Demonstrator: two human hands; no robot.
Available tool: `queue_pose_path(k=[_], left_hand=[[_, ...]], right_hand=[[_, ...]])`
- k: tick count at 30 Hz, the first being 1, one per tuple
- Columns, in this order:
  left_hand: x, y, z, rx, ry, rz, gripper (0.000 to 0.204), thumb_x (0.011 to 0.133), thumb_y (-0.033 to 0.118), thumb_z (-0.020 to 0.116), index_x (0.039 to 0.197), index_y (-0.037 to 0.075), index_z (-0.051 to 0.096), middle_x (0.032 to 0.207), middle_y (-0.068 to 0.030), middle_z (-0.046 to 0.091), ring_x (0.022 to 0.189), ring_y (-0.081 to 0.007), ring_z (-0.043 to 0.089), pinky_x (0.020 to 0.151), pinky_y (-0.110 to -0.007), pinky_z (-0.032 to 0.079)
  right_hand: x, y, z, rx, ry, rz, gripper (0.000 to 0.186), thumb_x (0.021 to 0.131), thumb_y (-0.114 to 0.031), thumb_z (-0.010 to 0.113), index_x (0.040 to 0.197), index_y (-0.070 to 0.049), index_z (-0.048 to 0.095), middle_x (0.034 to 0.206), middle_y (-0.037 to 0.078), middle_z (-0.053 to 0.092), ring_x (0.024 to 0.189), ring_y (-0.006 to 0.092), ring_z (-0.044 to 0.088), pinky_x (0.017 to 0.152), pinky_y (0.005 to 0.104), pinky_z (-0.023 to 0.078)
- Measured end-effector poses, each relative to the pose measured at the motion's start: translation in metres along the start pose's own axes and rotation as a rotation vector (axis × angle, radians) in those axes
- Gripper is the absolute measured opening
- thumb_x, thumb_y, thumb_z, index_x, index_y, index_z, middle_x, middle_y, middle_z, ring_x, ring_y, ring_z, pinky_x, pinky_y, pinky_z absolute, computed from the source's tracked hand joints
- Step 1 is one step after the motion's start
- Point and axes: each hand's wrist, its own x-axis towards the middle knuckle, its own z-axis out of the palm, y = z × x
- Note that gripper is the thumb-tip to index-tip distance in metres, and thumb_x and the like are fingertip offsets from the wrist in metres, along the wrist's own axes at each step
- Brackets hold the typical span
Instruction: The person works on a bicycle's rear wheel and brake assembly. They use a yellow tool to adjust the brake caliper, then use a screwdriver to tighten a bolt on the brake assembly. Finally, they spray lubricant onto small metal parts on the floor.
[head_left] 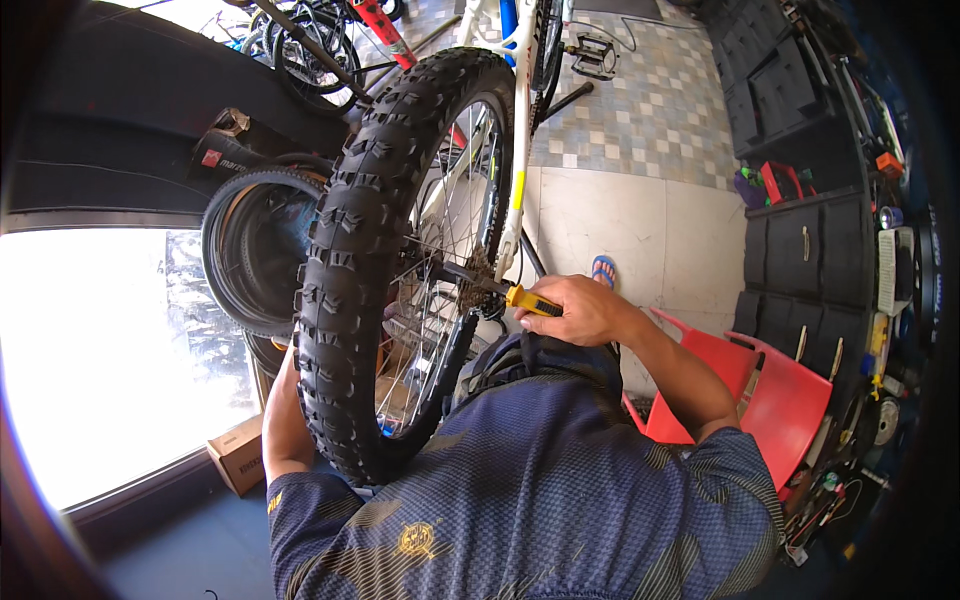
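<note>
A bicycle wheel with a thick knobby black tyre (345,250) stands upright in front of me, set in a white bicycle frame (519,170). At its hub sits a sprocket cassette (474,290). My right hand (580,308) is closed around a tool with a yellow and black handle (533,301). The tool's dark shaft points left across the cassette and hub; its exact kind is unclear. On the wheel's far left side is my left hand (287,352), mostly hidden behind the tyre, so its fingers do not show.
Loose tyres (225,255) are stacked left of the wheel, near a cardboard box (237,455). Red chairs (785,400) stand at my right, beside black cabinets (795,250) with tools. A pedal (594,56) juts out farther ahead. Other bicycles (315,60) are at the back left.
</note>
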Motion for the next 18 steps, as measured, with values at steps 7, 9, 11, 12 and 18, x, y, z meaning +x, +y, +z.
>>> queue_pose_path(k=[7,9,11,12,18], left_hand=[[0.006,0.005,0.001,-0.009,-0.020,0.009,0.042,0.106,0.018,0.056,0.143,0.000,0.050,0.134,-0.0158,0.063,0.120,-0.0215,0.063,0.103,-0.037,0.054],[0.007,0.006,0.001,-0.012,-0.021,0.013,0.042,0.105,0.018,0.056,0.143,0.000,0.050,0.133,-0.0157,0.063,0.120,-0.0213,0.063,0.102,-0.037,0.054],[0.008,0.007,0.002,-0.016,-0.021,0.014,0.041,0.105,0.018,0.056,0.142,0.000,0.050,0.133,-0.0155,0.063,0.119,-0.0212,0.063,0.102,-0.037,0.054],[0.008,0.008,0.003,-0.018,-0.021,0.015,0.041,0.105,0.018,0.056,0.142,0.000,0.050,0.133,-0.0154,0.063,0.119,-0.0212,0.063,0.102,-0.037,0.054],[0.009,0.014,0.006,-0.029,-0.008,0.025,0.040,0.104,0.016,0.057,0.140,0.001,0.051,0.132,-0.0149,0.063,0.118,-0.0208,0.063,0.101,-0.037,0.054]], right_hand=[[-0.015,0.010,0.014,0.062,0.097,-0.031,0.039,0.097,-0.041,0.065,0.105,-0.004,0.074,0.099,0.020,0.071,0.094,0.0402,0.067,0.086,0.0477,0.051],[-0.017,0.012,0.017,0.070,0.107,-0.036,0.039,0.097,-0.041,0.065,0.106,-0.004,0.074,0.099,0.020,0.071,0.095,0.0398,0.068,0.086,0.0475,0.052],[-0.018,0.013,0.019,0.085,0.119,-0.038,0.039,0.097,-0.041,0.066,0.107,-0.005,0.075,0.100,0.019,0.072,0.096,0.0393,0.068,0.086,0.0470,0.052],[-0.018,0.013,0.020,0.087,0.118,-0.043,0.038,0.097,-0.041,0.066,0.108,-0.005,0.075,0.100,0.019,0.072,0.097,0.0390,0.068,0.087,0.0468,0.052],[-0.015,0.006,0.017,0.117,0.119,-0.066,0.036,0.098,-0.039,0.067,0.111,-0.007,0.075,0.104,0.018,0.073,0.100,0.0381,0.069,0.089,0.0466,0.053]])
